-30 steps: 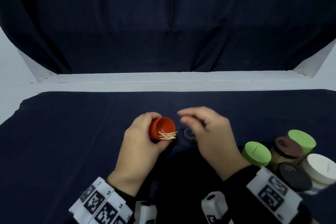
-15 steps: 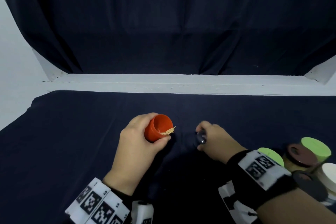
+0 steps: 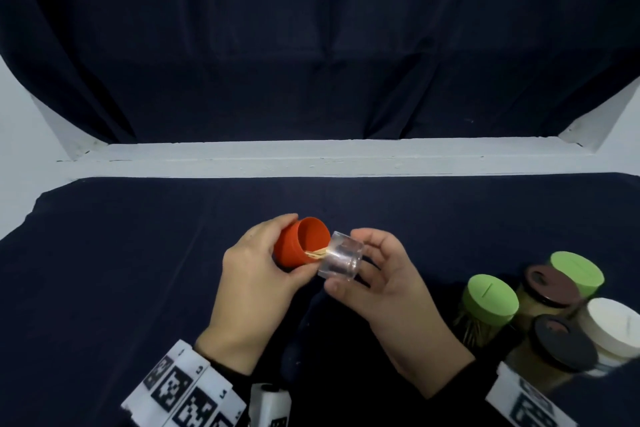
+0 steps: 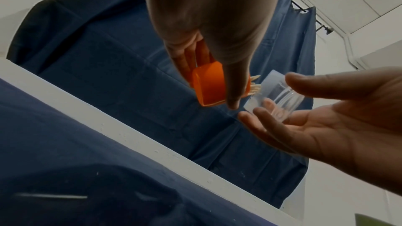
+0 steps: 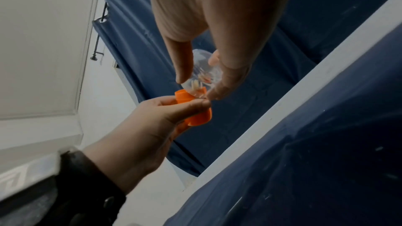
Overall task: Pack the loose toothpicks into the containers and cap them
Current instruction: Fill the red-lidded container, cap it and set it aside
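Note:
My left hand (image 3: 294, 250) grips an orange cup (image 3: 301, 243) tipped on its side, mouth toward the right. A few toothpicks (image 3: 317, 254) stick out of its lower rim. My right hand (image 3: 346, 262) holds a clear plastic container (image 3: 341, 260) between thumb and fingers, its open end against the orange cup's mouth. The toothpick tips reach into the clear container. In the left wrist view the orange cup (image 4: 210, 86) and clear container (image 4: 276, 95) nearly meet, toothpicks (image 4: 254, 85) between them. In the right wrist view toothpicks (image 5: 199, 82) show through the clear container (image 5: 202, 68).
Several capped containers stand at the right front: two with green lids (image 3: 491, 295) (image 3: 576, 270), one brown (image 3: 550, 284), one white (image 3: 613, 326), one dark (image 3: 564, 340). A dark blue cloth (image 3: 138, 270) covers the table. A white ledge (image 3: 311, 158) runs along the back.
My right hand went down to the cloth, took hold of the clear container and lifted it to the orange cup's mouth. The left hand kept the cup tilted.

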